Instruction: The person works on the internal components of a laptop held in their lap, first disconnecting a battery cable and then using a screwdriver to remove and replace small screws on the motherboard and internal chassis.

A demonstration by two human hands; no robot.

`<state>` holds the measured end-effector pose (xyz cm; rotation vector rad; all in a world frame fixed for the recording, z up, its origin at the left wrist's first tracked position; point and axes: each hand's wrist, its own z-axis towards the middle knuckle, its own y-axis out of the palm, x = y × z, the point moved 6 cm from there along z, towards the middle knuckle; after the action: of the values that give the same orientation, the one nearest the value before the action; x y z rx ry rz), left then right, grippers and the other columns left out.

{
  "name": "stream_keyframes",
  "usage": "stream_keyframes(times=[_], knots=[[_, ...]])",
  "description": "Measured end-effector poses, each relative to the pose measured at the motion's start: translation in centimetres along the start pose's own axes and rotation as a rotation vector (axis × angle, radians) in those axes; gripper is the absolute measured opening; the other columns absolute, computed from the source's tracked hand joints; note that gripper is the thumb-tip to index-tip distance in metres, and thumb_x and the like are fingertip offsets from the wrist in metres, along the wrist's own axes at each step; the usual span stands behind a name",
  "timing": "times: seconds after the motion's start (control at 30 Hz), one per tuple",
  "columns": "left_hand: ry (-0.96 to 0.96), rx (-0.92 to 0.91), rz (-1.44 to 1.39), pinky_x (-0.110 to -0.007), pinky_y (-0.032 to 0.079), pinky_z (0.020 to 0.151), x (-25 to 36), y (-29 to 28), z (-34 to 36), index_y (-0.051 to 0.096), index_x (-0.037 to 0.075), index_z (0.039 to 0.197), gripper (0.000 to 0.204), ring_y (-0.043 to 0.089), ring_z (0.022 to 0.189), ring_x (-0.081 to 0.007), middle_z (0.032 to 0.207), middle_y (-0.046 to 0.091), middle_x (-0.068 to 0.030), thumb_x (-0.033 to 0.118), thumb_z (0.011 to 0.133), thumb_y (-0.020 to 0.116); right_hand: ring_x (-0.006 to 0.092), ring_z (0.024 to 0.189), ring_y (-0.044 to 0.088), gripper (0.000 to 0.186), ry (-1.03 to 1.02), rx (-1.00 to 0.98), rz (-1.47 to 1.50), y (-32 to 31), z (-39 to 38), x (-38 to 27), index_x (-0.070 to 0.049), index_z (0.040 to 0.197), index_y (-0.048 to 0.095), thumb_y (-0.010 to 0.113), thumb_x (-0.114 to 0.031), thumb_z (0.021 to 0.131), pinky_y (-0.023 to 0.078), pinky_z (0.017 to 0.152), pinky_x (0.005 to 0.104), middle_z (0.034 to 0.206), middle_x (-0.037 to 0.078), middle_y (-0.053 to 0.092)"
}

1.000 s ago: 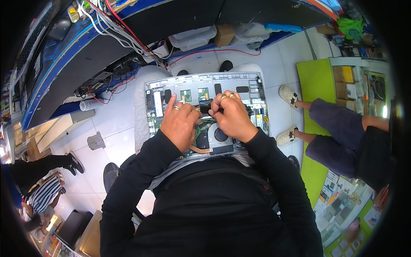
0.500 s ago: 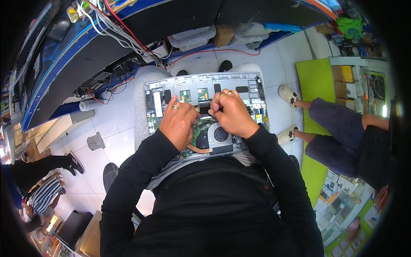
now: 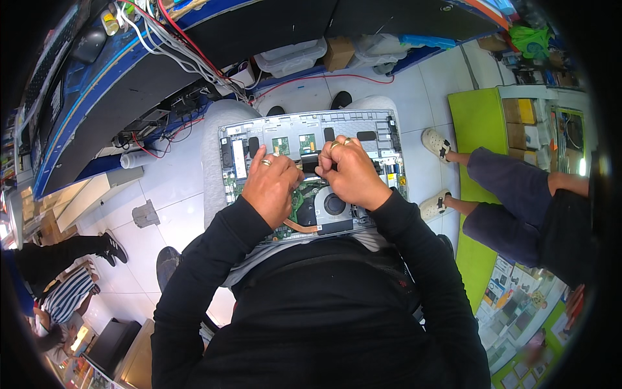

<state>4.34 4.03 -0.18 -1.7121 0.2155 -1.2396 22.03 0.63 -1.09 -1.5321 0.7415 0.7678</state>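
An opened laptop base (image 3: 363,120) lies across my lap, its inner parts bare. Its green circuit board (image 3: 304,211), round cooling fan (image 3: 334,205) and copper heat pipe (image 3: 299,226) show near my body. At the middle, a small black flat piece (image 3: 310,162) lies between my two hands. My left hand (image 3: 271,188) is closed at its left, index finger bent and fingertips down by the board; what they grip is hidden. From the other side my right hand (image 3: 352,170) pinches at the black piece's right edge, fingers curled. Both hands wear rings.
Beyond my knees stands a dark desk (image 3: 259,39) with hanging cables (image 3: 188,55) and plastic bins (image 3: 291,55) beneath. A person in dark shorts (image 3: 505,181) sits at the right on a green bench (image 3: 476,123). Another person's dark-clad leg (image 3: 65,253) reaches in from the left.
My left index finger has shifted very slightly. Otherwise both hands and the laptop base stay where they were.
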Motion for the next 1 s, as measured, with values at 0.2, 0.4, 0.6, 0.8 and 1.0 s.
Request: stream_keyframes(times=[0.2,0.4,0.6,0.8,1.0], knots=[[-0.016,-0.031,0.003,-0.065,0.030,0.127,-0.1,0.1,0.1,0.072,0.008,0.107,0.028,0.065,0.118,-0.0332,0.112,0.065,-0.0076,-0.008,0.085,0.068,0.0303,0.084,0.059,0.016,-0.007,0.024,-0.014,-0.1,0.0,-0.3,-0.005,0.073,0.063,0.073,0.005,0.081,0.042,0.090,0.0420,0.076,0.007,0.066],[0.032,-0.001,0.032,-0.065,0.030,0.126,0.2,0.1,0.1,0.071,0.009,0.108,0.028,0.065,0.118,-0.0328,0.117,0.065,-0.0076,-0.007,0.085,0.068,0.0289,0.086,0.060,0.014,-0.101,0.089,-0.065,-0.1,-0.6,-1.0,-0.006,0.075,0.066,0.071,0.007,0.078,0.042,0.090,0.0419,0.078,0.005,0.067],[0.059,-0.023,0.091,-0.064,0.032,0.125,0.3,0.2,0.1,0.069,0.008,0.110,0.030,0.063,0.121,-0.0328,0.120,0.065,-0.0085,-0.006,0.084,0.067,0.0274,0.094,0.064,0.015,-0.224,0.135,-0.148,0.2,-1.5,-1.8,-0.007,0.085,0.076,0.071,0.006,0.078,0.044,0.098,0.0433,0.085,0.003,0.070],[0.052,-0.034,0.097,-0.063,0.032,0.125,0.3,0.2,0.2,0.069,0.008,0.112,0.033,0.063,0.120,-0.0338,0.120,0.065,-0.0099,-0.007,0.083,0.066,0.0318,0.110,0.061,0.020,-0.192,0.111,-0.304,0.4,-2.1,-2.4,-0.005,0.094,0.080,0.071,0.004,0.078,0.044,0.101,0.0457,0.107,0.007,0.070],[0.046,-0.043,0.077,-0.063,0.032,0.125,0.2,0.2,0.1,0.069,0.008,0.113,0.033,0.064,0.120,-0.0341,0.119,0.065,-0.0096,-0.007,0.083,0.066,0.0337,0.114,0.058,0.022,-0.107,0.100,-0.316,0.4,-2.8,-2.7,-0.004,0.095,0.079,0.070,0.006,0.077,0.044,0.101,0.0476,0.113,0.010,0.065]])
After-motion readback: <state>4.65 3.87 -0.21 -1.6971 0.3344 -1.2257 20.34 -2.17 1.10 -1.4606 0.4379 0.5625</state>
